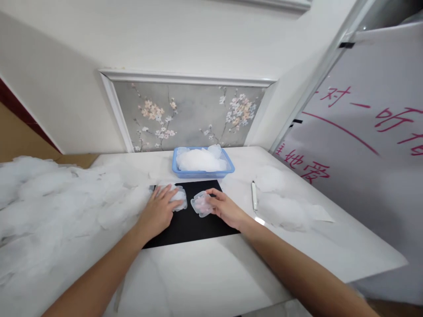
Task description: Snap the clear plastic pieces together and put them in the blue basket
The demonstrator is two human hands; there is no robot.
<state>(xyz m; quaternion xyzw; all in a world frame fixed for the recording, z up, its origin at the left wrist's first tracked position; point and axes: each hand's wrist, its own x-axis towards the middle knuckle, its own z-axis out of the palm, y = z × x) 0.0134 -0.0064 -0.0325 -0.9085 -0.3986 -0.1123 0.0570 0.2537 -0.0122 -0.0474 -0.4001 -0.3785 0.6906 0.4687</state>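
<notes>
On the tabletop [205, 273], a mat [194, 229] with plastic pieces [180, 198] lies before a basket [203, 174], between a heap [66, 211] and a pen [254, 196].

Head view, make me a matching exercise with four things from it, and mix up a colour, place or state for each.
Things:
1. Basket
2. Mat
3. Pen
4. Right hand

Descriptions:
A. White, lying to the right of the mat
B. Blue, beyond the mat
C. Holding a translucent piece
D. Black and flat

Pairs: 1-B, 2-D, 3-A, 4-C
</notes>
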